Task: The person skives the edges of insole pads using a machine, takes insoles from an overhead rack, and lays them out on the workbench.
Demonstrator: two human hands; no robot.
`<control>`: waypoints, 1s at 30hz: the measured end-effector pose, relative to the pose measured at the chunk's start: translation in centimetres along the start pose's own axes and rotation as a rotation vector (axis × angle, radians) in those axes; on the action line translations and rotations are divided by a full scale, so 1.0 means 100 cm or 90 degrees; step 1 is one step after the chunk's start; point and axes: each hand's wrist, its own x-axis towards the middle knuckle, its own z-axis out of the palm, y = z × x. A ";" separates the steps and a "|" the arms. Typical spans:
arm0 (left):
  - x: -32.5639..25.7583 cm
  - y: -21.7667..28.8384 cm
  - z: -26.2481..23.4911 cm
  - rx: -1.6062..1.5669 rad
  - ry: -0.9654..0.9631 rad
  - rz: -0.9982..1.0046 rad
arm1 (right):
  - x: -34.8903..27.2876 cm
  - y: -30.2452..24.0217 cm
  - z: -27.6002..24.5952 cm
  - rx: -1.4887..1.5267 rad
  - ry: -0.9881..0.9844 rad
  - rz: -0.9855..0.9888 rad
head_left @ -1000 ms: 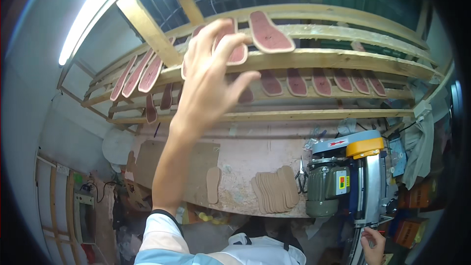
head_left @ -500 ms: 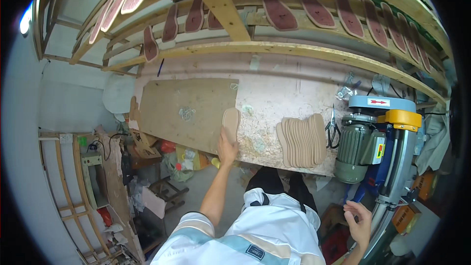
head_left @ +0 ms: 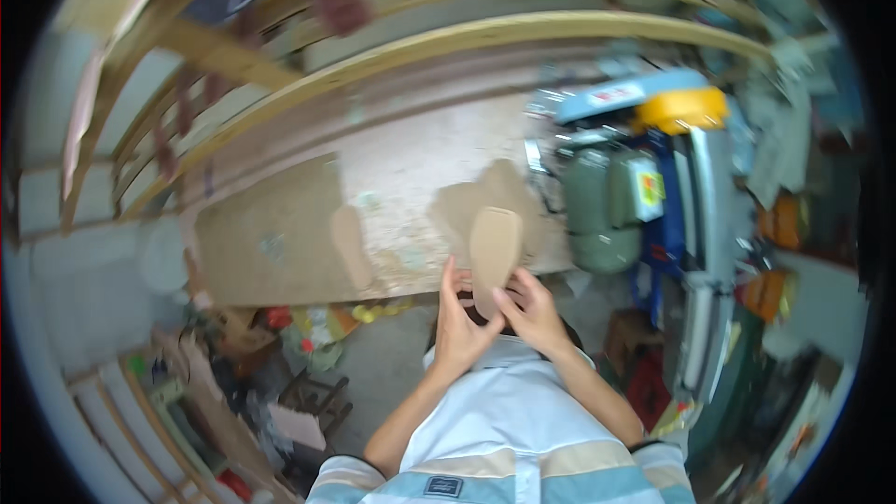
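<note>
With left hand [head_left: 461,329] and right hand [head_left: 534,317] we pinch a tan insole [head_left: 497,243] by its near end, near the bench [head_left: 406,145]

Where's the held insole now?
Head view, slightly right of centre: the tan insole has its lower end between the left hand and right hand, beside the blurred insole pile.

a flat, plain tan insole [head_left: 497,247] is held lengthwise, broad end pointing away, narrower end between both hands' fingers [head_left: 510,308].
</note>
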 end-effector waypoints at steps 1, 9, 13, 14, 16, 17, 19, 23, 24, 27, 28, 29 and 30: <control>-0.007 0.007 0.017 0.019 -0.039 0.072 | -0.005 0.007 -0.010 -0.005 0.099 0.043; -0.003 0.036 0.049 -0.016 -0.103 0.079 | -0.194 -0.102 -0.318 -0.369 0.676 -0.164; -0.005 0.035 0.083 -0.024 -0.259 0.018 | -0.267 -0.097 -0.413 -0.296 0.522 -0.027; -0.006 0.038 0.096 -0.038 -0.311 0.014 | -0.273 -0.093 -0.423 -0.330 0.426 0.077; -0.012 0.038 0.125 -0.074 -0.387 -0.003 | -0.271 -0.077 -0.430 -0.300 0.381 0.094; -0.014 0.040 0.139 -0.088 -0.421 -0.019 | -0.267 -0.075 -0.427 -0.294 0.327 0.113; -0.020 0.039 0.170 -0.121 -0.485 -0.080 | -0.260 -0.065 -0.423 -0.305 0.250 0.122; -0.030 0.027 0.237 -0.140 -0.574 -0.110 | -0.250 -0.064 -0.411 -0.316 0.197 0.169; -0.031 0.028 0.254 -0.125 -0.606 -0.125 | -0.251 -0.067 -0.406 -0.314 0.201 0.168; -0.033 0.040 0.292 -0.110 -0.617 -0.190 | -0.255 -0.092 -0.393 -0.417 0.360 0.040; -0.035 0.045 0.300 -0.113 -0.602 -0.240 | -0.260 -0.100 -0.391 -0.415 0.363 0.036; -0.036 0.042 0.305 -0.129 -0.553 -0.200 | -0.262 -0.105 -0.389 -0.418 0.383 0.022; -0.035 0.035 0.308 -0.123 -0.539 -0.196 | -0.261 -0.111 -0.386 -0.420 0.399 0.004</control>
